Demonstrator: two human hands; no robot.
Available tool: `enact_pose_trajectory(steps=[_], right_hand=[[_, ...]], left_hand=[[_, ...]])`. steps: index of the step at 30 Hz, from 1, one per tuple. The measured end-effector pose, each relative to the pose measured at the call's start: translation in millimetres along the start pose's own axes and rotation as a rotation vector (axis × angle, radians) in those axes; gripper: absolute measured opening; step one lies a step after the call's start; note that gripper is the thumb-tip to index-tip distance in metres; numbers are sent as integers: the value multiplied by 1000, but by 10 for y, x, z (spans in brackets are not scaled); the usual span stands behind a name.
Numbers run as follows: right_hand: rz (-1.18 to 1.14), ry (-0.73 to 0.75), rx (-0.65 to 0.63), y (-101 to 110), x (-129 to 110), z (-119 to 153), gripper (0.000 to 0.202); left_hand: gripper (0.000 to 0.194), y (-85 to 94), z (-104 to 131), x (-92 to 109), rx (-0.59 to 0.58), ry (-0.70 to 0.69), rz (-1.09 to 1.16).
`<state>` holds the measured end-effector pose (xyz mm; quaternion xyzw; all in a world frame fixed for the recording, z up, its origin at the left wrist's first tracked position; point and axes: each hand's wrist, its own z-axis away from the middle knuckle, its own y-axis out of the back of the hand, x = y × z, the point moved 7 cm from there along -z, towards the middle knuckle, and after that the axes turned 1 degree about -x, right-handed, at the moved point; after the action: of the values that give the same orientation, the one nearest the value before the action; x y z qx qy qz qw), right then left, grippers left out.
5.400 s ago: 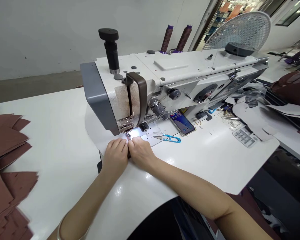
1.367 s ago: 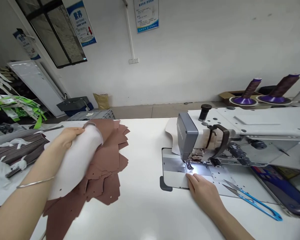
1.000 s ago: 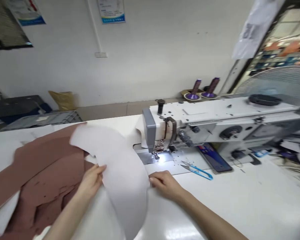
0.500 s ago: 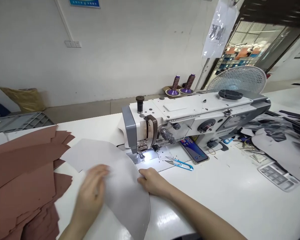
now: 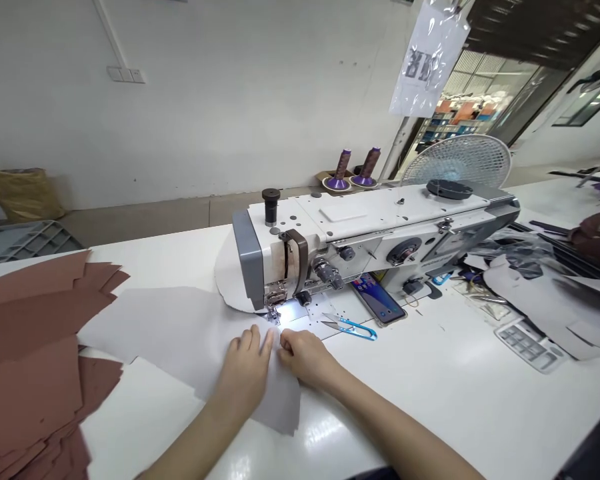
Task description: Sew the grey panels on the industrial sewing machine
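Observation:
A large pale grey cut piece of sheet material [image 5: 175, 327] lies under the presser foot [image 5: 273, 313] of a white sewing machine [image 5: 340, 220]. My left hand [image 5: 247, 363] rests flat on the piece just in front of the foot, fingers stretched toward the needle area. Beside it, my right hand [image 5: 303, 353] pinches the right edge of the same piece between thumb and curled fingers. Close to the right of the foot is a pair of blue-handled thread snips [image 5: 355, 328]. The needle tip is too small to make out.
Stacked brown cut pieces [image 5: 30, 347] cover the table's left side. A phone [image 5: 379, 298] leans by the machine's base. Two thread cones [image 5: 340, 170] and a fan [image 5: 460, 160] stand behind. Pale scraps [image 5: 535, 300] and a plastic template [image 5: 527, 345] lie to the right.
The grey piece has moved forward and under the presser foot. My left hand has gone right and come down flat on it; my right hand keeps its grip at the edge.

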<state>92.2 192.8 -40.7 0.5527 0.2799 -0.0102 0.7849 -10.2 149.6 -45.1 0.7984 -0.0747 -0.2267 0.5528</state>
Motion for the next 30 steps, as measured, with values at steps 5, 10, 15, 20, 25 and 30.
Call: enact_pose_trajectory(steps=[5, 10, 15, 20, 25, 30], right_hand=[[303, -4, 65, -36, -113, 39, 21], [313, 16, 132, -22, -74, 52, 13], [359, 16, 161, -88, -66, 60, 18], [407, -31, 202, -119, -69, 18, 20], [446, -6, 252, -90, -70, 11, 18], [450, 47, 253, -111, -87, 62, 13]], left_hand=[[43, 16, -141, 63, -39, 57, -110], [37, 68, -189, -5, 36, 123, -40], [40, 53, -124, -11, 165, 14, 57], [35, 68, -84, 5, 233, -73, 90], [35, 114, -109, 59, 147, -33, 38], [33, 60, -137, 55, 60, 15, 58]])
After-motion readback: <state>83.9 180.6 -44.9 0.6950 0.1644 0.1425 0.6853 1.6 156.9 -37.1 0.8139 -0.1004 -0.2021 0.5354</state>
